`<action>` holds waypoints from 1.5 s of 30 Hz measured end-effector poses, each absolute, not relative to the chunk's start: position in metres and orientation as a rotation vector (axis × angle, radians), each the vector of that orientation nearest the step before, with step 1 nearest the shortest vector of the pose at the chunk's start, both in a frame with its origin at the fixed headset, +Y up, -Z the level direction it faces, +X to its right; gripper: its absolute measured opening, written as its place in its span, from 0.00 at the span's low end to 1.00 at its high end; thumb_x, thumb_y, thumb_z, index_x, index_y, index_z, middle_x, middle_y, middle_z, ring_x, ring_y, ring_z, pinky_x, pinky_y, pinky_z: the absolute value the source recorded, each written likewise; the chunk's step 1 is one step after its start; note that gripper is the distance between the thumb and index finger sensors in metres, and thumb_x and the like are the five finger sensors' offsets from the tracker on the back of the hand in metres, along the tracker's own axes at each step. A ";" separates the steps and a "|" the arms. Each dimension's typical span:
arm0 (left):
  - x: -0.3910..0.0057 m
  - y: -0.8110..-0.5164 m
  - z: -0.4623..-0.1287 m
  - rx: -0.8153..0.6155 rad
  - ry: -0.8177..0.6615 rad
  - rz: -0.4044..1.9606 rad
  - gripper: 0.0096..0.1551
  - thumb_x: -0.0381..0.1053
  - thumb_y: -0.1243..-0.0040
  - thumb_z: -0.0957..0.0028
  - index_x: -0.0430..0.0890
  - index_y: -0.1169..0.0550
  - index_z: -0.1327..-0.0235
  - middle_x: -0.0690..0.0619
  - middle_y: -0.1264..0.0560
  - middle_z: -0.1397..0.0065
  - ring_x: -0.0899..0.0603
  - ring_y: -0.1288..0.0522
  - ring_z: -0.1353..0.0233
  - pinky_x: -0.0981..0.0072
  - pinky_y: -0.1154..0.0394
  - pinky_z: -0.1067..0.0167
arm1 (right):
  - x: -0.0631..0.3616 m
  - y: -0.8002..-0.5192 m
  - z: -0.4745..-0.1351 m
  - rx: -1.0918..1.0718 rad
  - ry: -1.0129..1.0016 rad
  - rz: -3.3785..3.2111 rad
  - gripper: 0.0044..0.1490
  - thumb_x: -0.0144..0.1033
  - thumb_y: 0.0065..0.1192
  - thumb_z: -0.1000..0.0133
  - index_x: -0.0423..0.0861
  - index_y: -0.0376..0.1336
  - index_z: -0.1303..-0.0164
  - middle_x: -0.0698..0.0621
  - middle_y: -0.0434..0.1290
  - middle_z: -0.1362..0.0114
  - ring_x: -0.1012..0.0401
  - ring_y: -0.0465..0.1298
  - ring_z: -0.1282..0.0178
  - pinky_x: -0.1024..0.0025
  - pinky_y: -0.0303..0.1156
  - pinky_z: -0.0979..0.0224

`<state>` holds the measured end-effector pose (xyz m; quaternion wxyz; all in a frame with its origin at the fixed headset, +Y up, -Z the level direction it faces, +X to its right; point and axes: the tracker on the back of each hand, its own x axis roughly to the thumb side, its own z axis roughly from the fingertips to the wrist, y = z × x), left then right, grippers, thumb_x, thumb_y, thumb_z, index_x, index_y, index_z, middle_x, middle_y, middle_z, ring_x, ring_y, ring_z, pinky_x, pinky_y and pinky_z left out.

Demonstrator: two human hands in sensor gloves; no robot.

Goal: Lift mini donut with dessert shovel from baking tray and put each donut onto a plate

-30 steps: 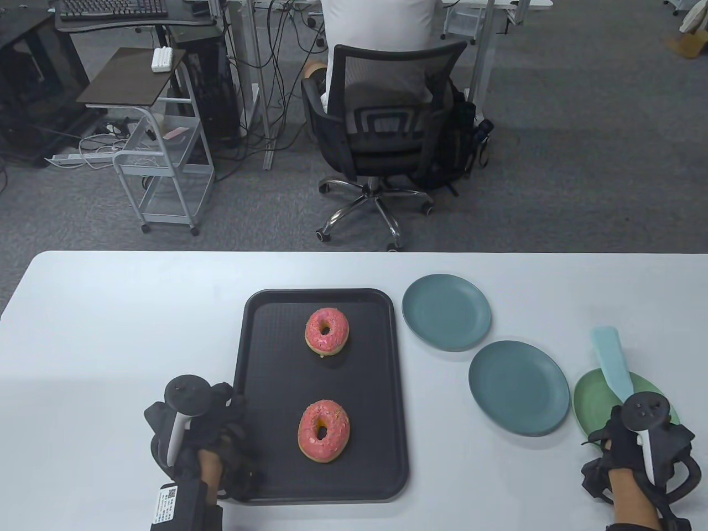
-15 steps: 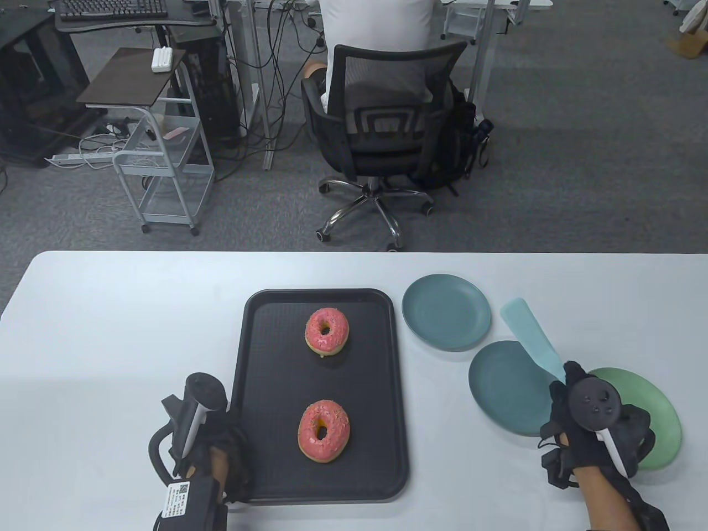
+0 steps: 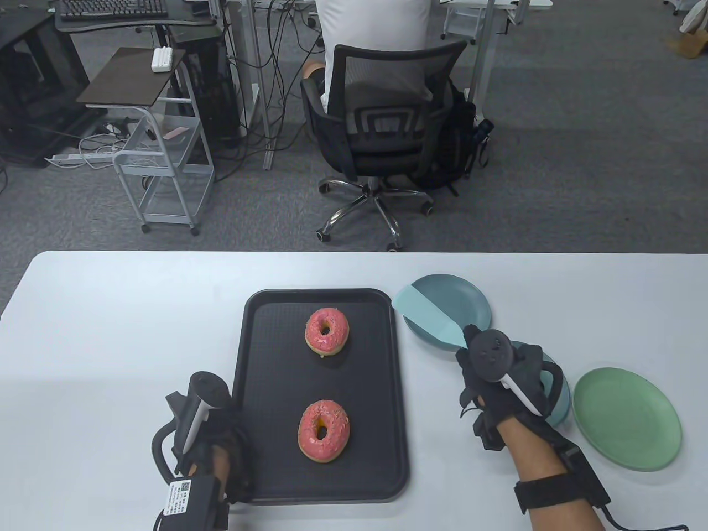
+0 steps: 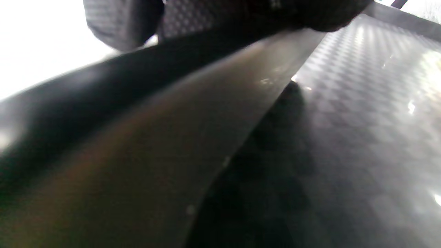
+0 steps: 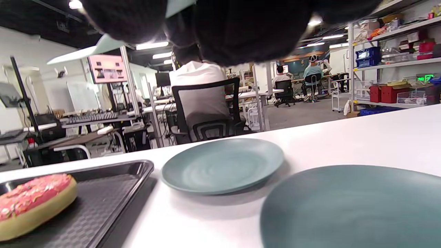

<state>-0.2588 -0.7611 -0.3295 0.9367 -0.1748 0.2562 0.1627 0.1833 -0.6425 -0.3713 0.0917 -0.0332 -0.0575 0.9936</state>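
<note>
Two pink-iced donuts lie on the black baking tray (image 3: 260,387), one far (image 3: 326,331), one near (image 3: 324,431). My left hand (image 3: 218,437) grips the tray's left rim near the front corner; in the left wrist view its fingers (image 4: 124,20) curl over the rim (image 4: 172,137). My right hand (image 3: 487,365) holds the pale blue dessert shovel (image 3: 423,312) by its handle. The blade points far-left over the far blue-grey plate (image 3: 464,301), close to the tray's right edge. The right wrist view shows the far donut (image 5: 34,199) and that plate (image 5: 222,165).
A second blue-grey plate (image 3: 560,401) lies mostly hidden under my right hand, seen also in the right wrist view as the nearer plate (image 5: 351,206). A green plate (image 3: 626,418) sits at the right. Beyond the table a person sits in an office chair (image 3: 381,127).
My right hand has carried the shovel left and away from me, from above the green plate to above the middle plate. The blade now reaches the far plate. The left hand barely shifted.
</note>
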 end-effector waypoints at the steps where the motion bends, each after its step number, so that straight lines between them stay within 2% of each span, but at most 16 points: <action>1: -0.258 -0.761 -0.330 -0.363 0.523 0.328 0.33 0.59 0.40 0.55 0.60 0.34 0.35 0.54 0.23 0.45 0.48 0.17 0.56 0.55 0.20 0.51 | 0.178 -0.643 -0.375 -0.099 -0.154 2.960 0.37 0.49 0.61 0.46 0.53 0.56 0.26 0.41 0.77 0.45 0.52 0.77 0.61 0.55 0.76 0.53; 6: -0.257 -0.762 -0.331 -0.384 0.524 0.306 0.33 0.58 0.39 0.55 0.58 0.34 0.35 0.55 0.25 0.45 0.50 0.17 0.56 0.58 0.20 0.51 | 0.148 -0.652 -0.400 -0.115 -0.081 3.079 0.37 0.49 0.62 0.47 0.53 0.58 0.27 0.41 0.78 0.46 0.51 0.77 0.61 0.54 0.75 0.53; 14: -0.257 -0.763 -0.331 -0.393 0.532 0.332 0.33 0.58 0.40 0.55 0.58 0.34 0.35 0.55 0.25 0.45 0.50 0.18 0.56 0.56 0.21 0.51 | 0.117 -0.698 -0.428 -0.118 0.172 3.243 0.36 0.47 0.63 0.48 0.54 0.59 0.28 0.40 0.78 0.46 0.49 0.77 0.60 0.51 0.75 0.51; 20: -0.254 -0.763 -0.332 -0.414 0.529 0.330 0.34 0.57 0.42 0.54 0.56 0.36 0.34 0.55 0.27 0.45 0.49 0.19 0.56 0.55 0.22 0.50 | 0.092 -0.719 -0.441 -0.069 0.224 3.236 0.36 0.47 0.63 0.48 0.53 0.60 0.29 0.39 0.78 0.46 0.48 0.77 0.60 0.50 0.75 0.51; 24: -0.253 -0.764 -0.332 -0.427 0.527 0.331 0.37 0.57 0.43 0.54 0.57 0.40 0.31 0.55 0.28 0.45 0.49 0.21 0.55 0.54 0.23 0.50 | 0.079 -0.719 -0.447 -0.048 0.216 3.232 0.36 0.46 0.63 0.49 0.54 0.59 0.28 0.39 0.78 0.46 0.48 0.77 0.59 0.49 0.74 0.49; 39: -0.250 -0.764 -0.335 -0.435 0.527 0.314 0.37 0.56 0.43 0.54 0.57 0.41 0.30 0.54 0.28 0.45 0.49 0.21 0.54 0.53 0.24 0.49 | 0.010 -0.719 -0.451 0.281 0.118 3.258 0.36 0.46 0.64 0.50 0.55 0.59 0.29 0.41 0.78 0.45 0.48 0.78 0.58 0.49 0.74 0.48; 45: -0.250 -0.765 -0.336 -0.436 0.523 0.318 0.37 0.55 0.44 0.53 0.56 0.41 0.30 0.54 0.29 0.45 0.48 0.21 0.54 0.53 0.24 0.49 | 0.002 -0.725 -0.454 0.286 0.116 3.214 0.36 0.46 0.64 0.50 0.55 0.59 0.29 0.41 0.78 0.45 0.48 0.78 0.57 0.49 0.74 0.47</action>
